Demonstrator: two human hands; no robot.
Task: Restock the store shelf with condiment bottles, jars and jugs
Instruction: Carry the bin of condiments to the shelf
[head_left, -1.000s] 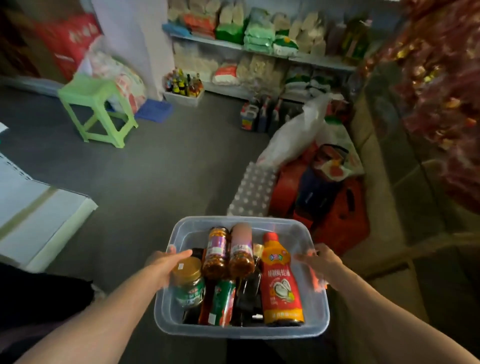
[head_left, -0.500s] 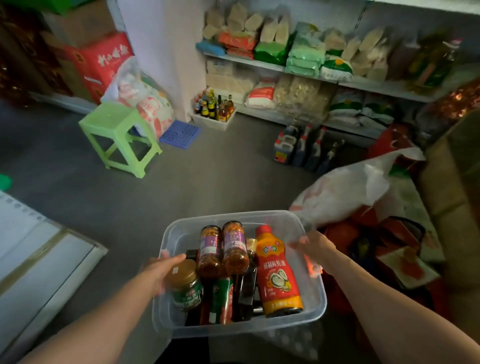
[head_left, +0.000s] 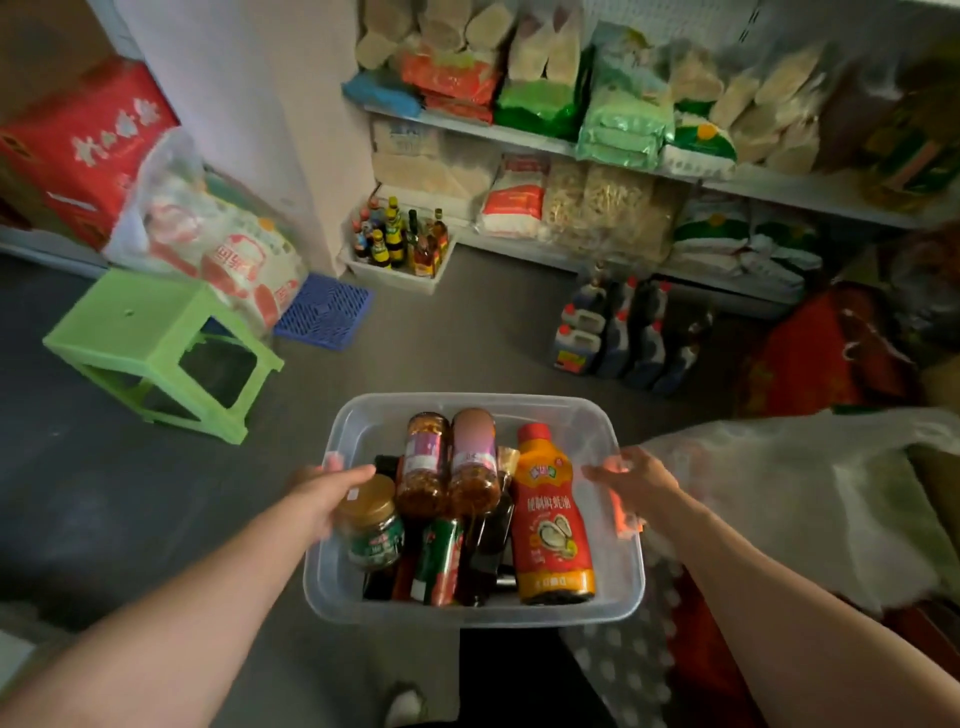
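I carry a clear plastic tub (head_left: 470, 610) in front of me above the floor. My left hand (head_left: 322, 491) grips its left rim and my right hand (head_left: 631, 478) grips its right rim. Inside lie a red squeeze bottle (head_left: 553, 519) with an oyster label, two amber sauce jars (head_left: 447, 462), a gold-lidded jar (head_left: 371, 525), a green and red can (head_left: 439, 561) and dark bottles. The store shelf (head_left: 779, 187) ahead holds bagged dry goods.
A green plastic stool (head_left: 156, 348) stands on the floor to the left. A white tray of small bottles (head_left: 400, 239) and dark jugs (head_left: 618, 332) sit at the shelf's foot. Bags and a white sack (head_left: 779, 488) crowd the right side.
The view has swung left and closer to the shelf while I carry the tub. Both hands keep their grip on the rims.
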